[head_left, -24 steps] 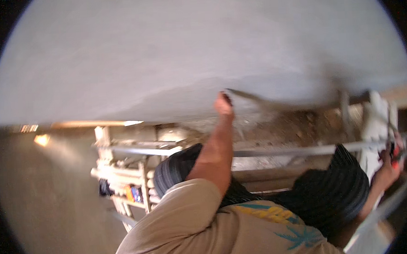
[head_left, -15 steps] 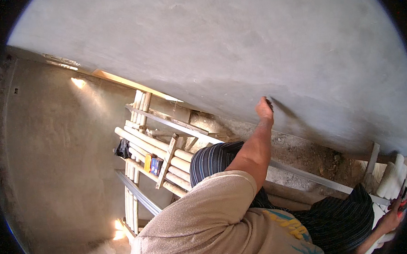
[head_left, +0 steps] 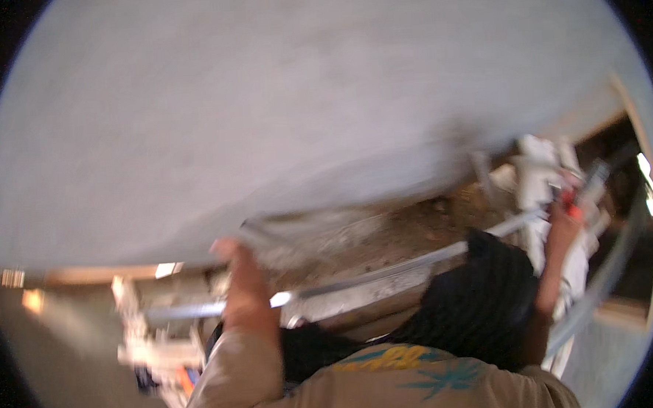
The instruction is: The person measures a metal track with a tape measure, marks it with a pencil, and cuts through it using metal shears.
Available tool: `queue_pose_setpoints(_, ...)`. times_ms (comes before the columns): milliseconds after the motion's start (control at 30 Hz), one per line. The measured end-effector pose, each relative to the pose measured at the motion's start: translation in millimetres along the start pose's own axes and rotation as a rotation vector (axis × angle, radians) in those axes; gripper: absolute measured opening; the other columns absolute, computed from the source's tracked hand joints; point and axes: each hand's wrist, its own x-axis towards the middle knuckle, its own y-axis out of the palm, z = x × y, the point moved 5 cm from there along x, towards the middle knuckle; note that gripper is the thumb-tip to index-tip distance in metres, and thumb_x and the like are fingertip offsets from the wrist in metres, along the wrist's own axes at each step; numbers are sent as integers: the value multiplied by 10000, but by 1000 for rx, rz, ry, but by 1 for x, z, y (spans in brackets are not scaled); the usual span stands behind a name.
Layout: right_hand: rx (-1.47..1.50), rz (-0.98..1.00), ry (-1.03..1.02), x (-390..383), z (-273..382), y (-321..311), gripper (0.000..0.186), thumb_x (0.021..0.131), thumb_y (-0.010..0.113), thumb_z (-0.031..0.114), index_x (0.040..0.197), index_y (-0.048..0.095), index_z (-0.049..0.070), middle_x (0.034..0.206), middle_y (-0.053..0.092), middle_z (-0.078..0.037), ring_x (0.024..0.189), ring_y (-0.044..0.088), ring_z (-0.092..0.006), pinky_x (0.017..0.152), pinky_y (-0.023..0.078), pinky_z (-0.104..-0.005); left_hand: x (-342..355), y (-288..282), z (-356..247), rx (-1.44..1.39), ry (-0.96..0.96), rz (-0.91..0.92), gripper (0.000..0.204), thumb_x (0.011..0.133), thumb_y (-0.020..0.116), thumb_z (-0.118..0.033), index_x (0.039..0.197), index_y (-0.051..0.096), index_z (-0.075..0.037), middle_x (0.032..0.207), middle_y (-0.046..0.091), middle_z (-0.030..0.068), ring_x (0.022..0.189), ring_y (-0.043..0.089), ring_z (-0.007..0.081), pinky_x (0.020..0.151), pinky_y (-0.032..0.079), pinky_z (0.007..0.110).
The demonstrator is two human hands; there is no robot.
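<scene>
Near the lower edge of the grey wall (head_left: 278, 118): person's left hand (head_left: 233, 255), blurred, grip cannot be told | beside pale poles (head_left: 535, 174): right hand (head_left: 564, 225) closed around red tool (head_left: 574, 211) | between hands: metal bar (head_left: 378, 271)

Blurred red tool (head_left: 573, 211) in right hand (head_left: 564, 219), thin dark-tipped strip (head_left: 247, 225), perhaps a blade, beside left hand (head_left: 230, 251), low along grey wall (head_left: 299, 94)

Head-worn view, facing downward, close (fisheye)
</scene>
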Motion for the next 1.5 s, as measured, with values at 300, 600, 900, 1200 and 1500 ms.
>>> queue_pose_setpoints(300,324,28,-252,-13,107,35,350,830,667,-28,1163,582,43,1044,668,-133,984,669,-273,877,520,-360,-44,29,-35,129,449,-60,296,972,581,-322,1183,725,-174,1192,713,36,1101,631,196,832,497,428)
queue_pose_setpoints(600,327,104,-178,-14,116,22,361,813,699,-31,1144,570,34,1014,667,-132,977,681,-273,872,520,-363,-76,-25,-119,-1303,478,810,317,988,513,-315,1060,666,-47,948,746,148,667,614,242,531,456,405)
queue_pose_setpoints(900,337,144,-195,-13,142,7,312,831,725,40,1100,566,40,983,653,-156,944,673,-336,833,524,-401,-240,-211,-221,-900,1195,522,254,975,624,-273,1153,706,-113,947,721,4,630,560,102,566,469,283)
queue_pose_setpoints(1200,92,527,-409,-56,225,18,305,835,703,71,1083,534,14,992,642,-193,932,668,-385,781,537,-465,-446,-341,-197,-1520,1924,-233,537,918,730,-128,1413,523,-119,1275,643,89,1037,664,175,866,531,271)
queue_pose_setpoints(1500,152,844,-650,-116,286,43,298,880,662,78,1102,490,-25,1105,596,-213,933,665,-400,799,532,-471,-514,-366,-155,-2019,2029,88,610,944,714,-157,1459,396,-85,1452,490,213,1074,660,315,784,612,379)
